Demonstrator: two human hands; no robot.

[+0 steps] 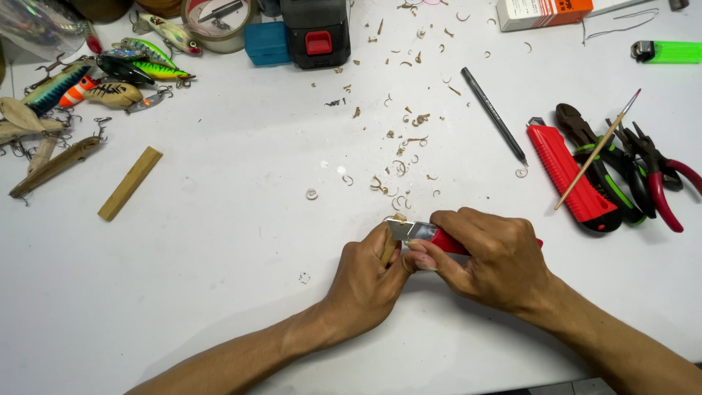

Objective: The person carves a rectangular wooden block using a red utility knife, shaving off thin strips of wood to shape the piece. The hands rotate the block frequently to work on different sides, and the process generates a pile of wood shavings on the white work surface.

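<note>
Near the front edge of the white table (219,292), a small wooden piece (389,247) clenched in the left hand (365,281), utility knife (431,235) gripped in the right hand (497,260), blade on the wood's far end. Toward the back edge, scattered wood shavings (402,139): carving seemingly well underway, shaping unfinished. By the left edge, a wooden stick (130,183), apparently uncut, and finished fishing lures (131,69).

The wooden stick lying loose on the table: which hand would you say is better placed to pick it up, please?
Probably the left hand: the wooden stick lies on its side of the table, while the right hand grips the red knife. It would first have to put down its small wood piece.
</note>
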